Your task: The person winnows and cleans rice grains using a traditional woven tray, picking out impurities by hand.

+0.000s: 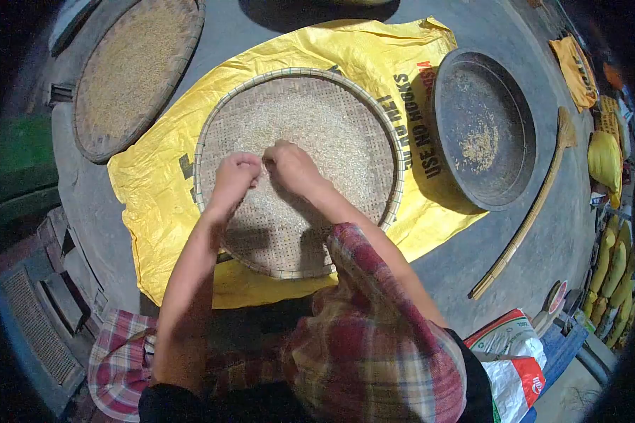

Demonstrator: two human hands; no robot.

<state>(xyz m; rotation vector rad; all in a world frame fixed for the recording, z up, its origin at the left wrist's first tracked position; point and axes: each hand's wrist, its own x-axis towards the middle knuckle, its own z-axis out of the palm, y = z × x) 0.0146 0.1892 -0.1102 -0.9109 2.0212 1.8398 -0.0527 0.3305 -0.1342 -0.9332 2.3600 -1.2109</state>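
Observation:
A round woven bamboo winnowing tray (382,144) lies flat on a yellow printed sack (164,224). Pale husked grain, which looks like rice (331,158), covers the middle of the tray in a thin layer. Over the tray's left half is my left hand (238,180), its thumb and fingers pinched together. Close beside it, my right hand (293,168) also has its fingertips pinched, just above the grain. Anything between the fingertips is too small to make out. The two hands are near each other, and their shadows fall on the tray.
Another woven tray with unhusked-looking grain (130,77) stands at upper left. To the right, a dark basin (525,134) holds a little golden grain. A long-handled broom (525,229) lies beyond it. Yellow elongated fruits or gourds (617,268) are piled at far right.

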